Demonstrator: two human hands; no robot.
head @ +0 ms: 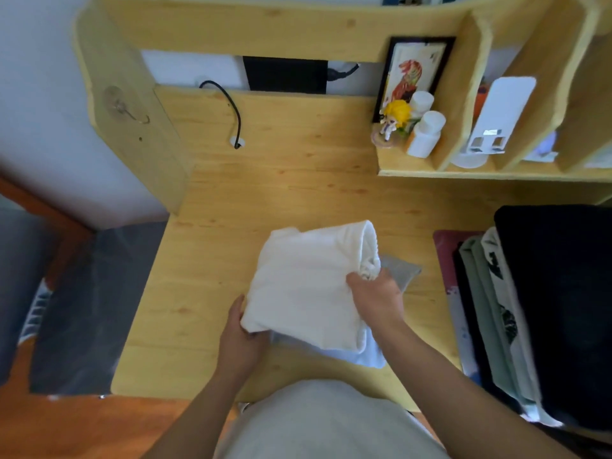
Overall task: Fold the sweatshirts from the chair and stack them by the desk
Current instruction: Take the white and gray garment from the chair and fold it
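A folded white sweatshirt [304, 286] lies on the wooden desk [265, 180], near its front edge. My left hand [240, 336] grips its lower left corner, fingers curled under the cloth. My right hand [376, 294] pinches the bunched right edge of the same sweatshirt. A grey piece of cloth [400, 270] shows from under the white one, just right of my right hand. At the desk's right side stands a stack of folded sweatshirts [496, 313]: a black one on top, a white patterned one, a pale green one and a dark one below.
A black cable [231, 107] runs into a hole at the desk's back. A shelf unit [463, 94] at the back right holds a framed picture, a small figurine and white bottles. Left of the desk lie a dark mat [86, 299] and orange floor.
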